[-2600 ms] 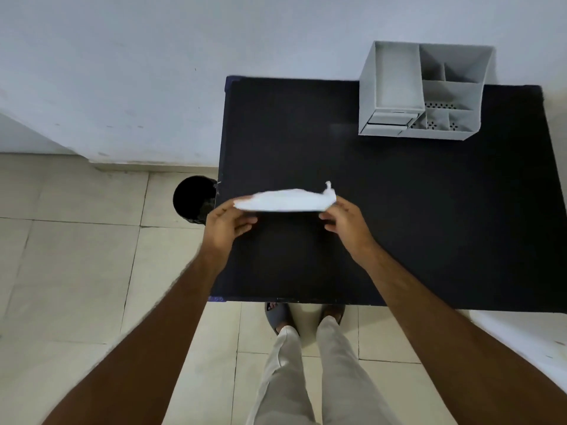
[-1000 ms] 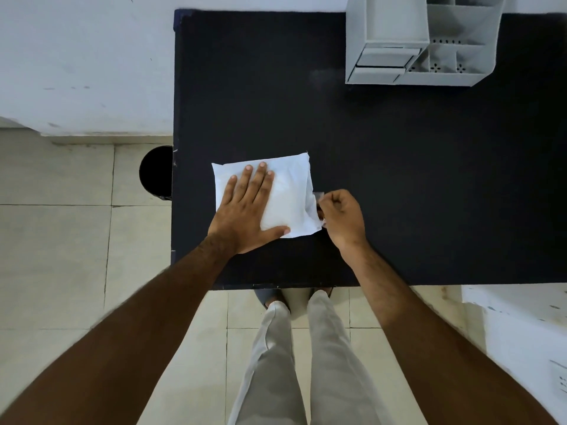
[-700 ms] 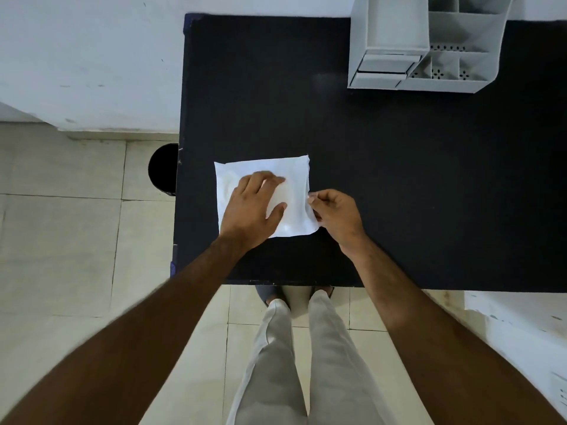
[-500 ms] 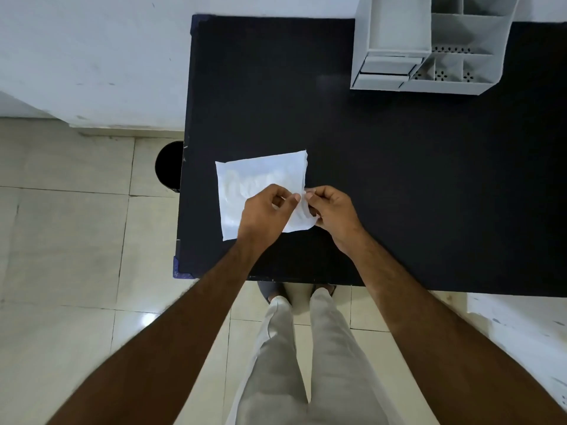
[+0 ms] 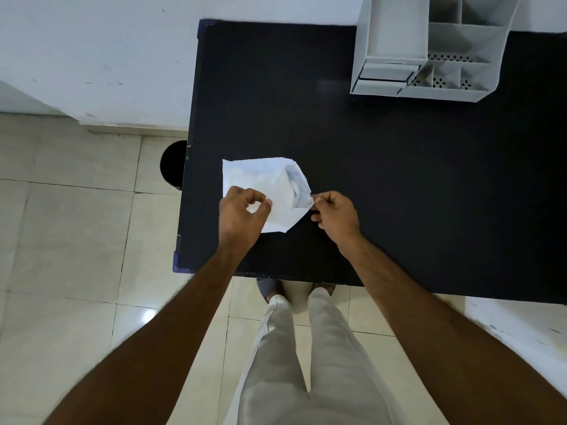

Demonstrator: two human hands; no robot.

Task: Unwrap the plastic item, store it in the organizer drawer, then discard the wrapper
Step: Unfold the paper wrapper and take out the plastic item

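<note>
Black and matte, the table (image 5: 399, 185) stands against a pale wall, with tiled floor on its left where a dark bin (image 5: 172, 164) sits just beside the table's edge. At the near-left part of the top lies the white wrapper (image 5: 260, 179), its long axis running left to right, the right end puckered and lifted open. Both hands are on it: the left hand (image 5: 242, 217) is curled shut, pinching the wrapper's near edge toward the left, and the right hand (image 5: 334, 214) is closed in a pinch on the wrapper's right corner. The two grips are spread along the long axis, so the coming move, as I judge it, is a pull apart that widens the mouth at the right end; the right hand is nearer that mouth. The plastic item inside cannot be seen. The grey organizer (image 5: 429, 56) stands well apart at the far right, its drawer (image 5: 387, 73) facing the person and closer to the right hand. Compared with half a second ago, the hands were pinching side by side at the right edge; now they are apart, the left one back toward the left, and the right end has crumpled open.
</note>
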